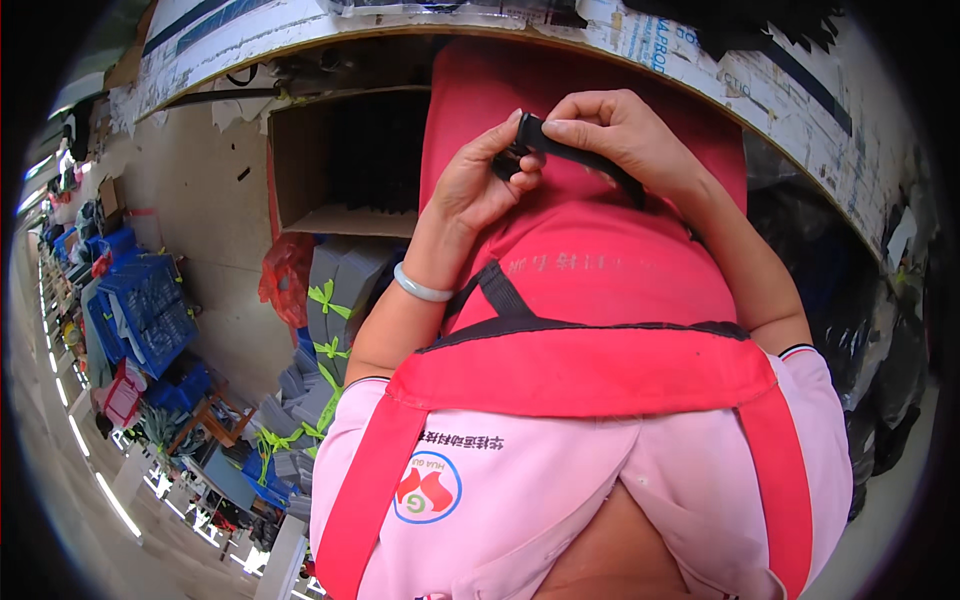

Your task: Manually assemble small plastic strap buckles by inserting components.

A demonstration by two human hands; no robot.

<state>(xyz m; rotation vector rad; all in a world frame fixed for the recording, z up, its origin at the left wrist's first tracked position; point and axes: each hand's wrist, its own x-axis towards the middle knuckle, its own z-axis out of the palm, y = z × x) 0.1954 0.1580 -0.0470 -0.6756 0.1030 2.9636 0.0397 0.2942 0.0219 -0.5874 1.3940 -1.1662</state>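
Note:
Above my lap, over the red apron (pixel 600 290), both hands work on a black strap (pixel 585 158). My left hand (pixel 485 172) is closed, its thumb and fingers pinching the strap's left end, where a dark looped or buckle-like part shows. My right hand (pixel 625 138) pinches the strap close by, thumb against forefinger. From there the strap runs down to the right beneath my right fingers, its tail lying over the apron. The fingers partly cover the end piece, so its exact shape is hidden.
A table edge covered in printed sheeting (pixel 690 60) curves ahead of me. To the left stands an open cardboard box (pixel 300 165) with dark contents. Beside it are a red plastic bag (pixel 287 275) and grey bundles tied with green ribbon (pixel 335 290). Blue crates (pixel 150 310) stand farther left.

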